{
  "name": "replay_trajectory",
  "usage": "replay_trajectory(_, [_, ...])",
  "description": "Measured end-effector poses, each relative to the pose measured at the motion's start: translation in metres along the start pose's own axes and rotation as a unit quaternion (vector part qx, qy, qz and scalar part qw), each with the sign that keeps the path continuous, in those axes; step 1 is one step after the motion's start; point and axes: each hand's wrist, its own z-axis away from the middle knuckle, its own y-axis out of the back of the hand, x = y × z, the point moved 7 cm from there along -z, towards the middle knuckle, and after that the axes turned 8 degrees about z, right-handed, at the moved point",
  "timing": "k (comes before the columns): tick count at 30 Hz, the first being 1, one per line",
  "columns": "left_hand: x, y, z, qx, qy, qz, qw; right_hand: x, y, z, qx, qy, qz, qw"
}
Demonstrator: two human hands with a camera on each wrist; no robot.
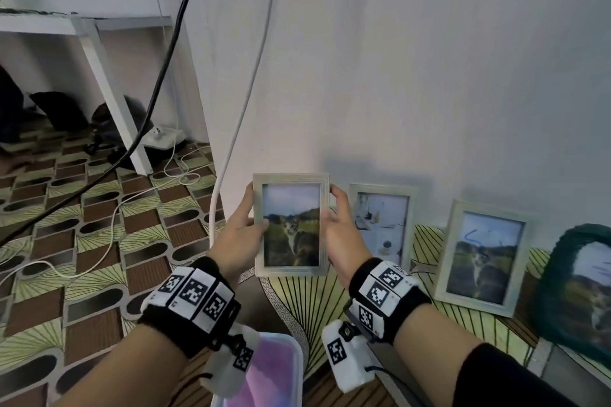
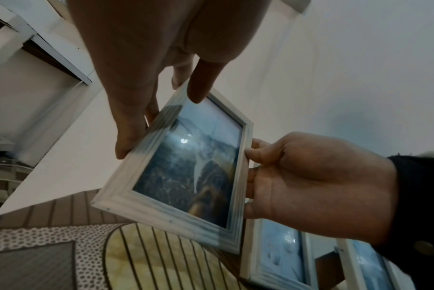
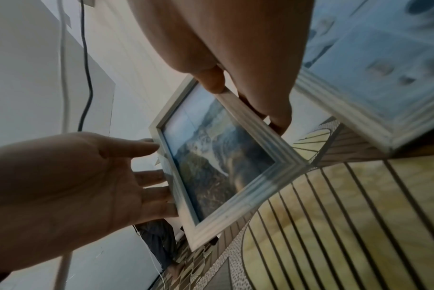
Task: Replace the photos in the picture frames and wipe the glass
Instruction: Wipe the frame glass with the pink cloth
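Where glass gleams, pale cat-photo frame

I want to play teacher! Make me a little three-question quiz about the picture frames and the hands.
1. True or false: the pale wooden picture frame with the cat photo is held by both the left hand and the right hand.
2. What does the white-framed picture with the blue scribble lean against? A) white wall B) table leg C) plastic tub
3. Fill in: the floor mat has a ____ pattern.

Key: 1 true; 2 A; 3 striped.
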Motion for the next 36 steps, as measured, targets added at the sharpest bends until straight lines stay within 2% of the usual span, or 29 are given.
replay_trajectory(3, [-0.009, 0.013, -0.016, 0.029, 0.009, 0.012, 0.999, 0.010, -0.008, -0.013, 0.007, -0.009, 0.003, 1.000])
replay_trajectory(15, [-0.032, 0.024, -0.038, 0.066, 0.031, -0.014, 0.997, 0.029, -0.031, -0.039, 0.018, -0.037, 0.013, 0.999])
replay_trajectory(24, [-0.035, 0.023, -0.041, 0.057, 0.014, -0.025, 0.998, 0.039, -0.029, -0.045, 0.029, -0.036, 0.018, 0.999])
replay_trajectory(33, [-0.036, 0.015, -0.036, 0.043, 0.032, -0.077, 0.996, 0.043, -0.022, -0.043, 0.031, -0.029, 0.043, 0.998])
replay_trajectory(36, [-0.038, 0.016, -0.035, 0.054, 0.054, -0.060, 0.995, 0.044, -0.018, -0.043, 0.032, -0.028, 0.046, 0.998])
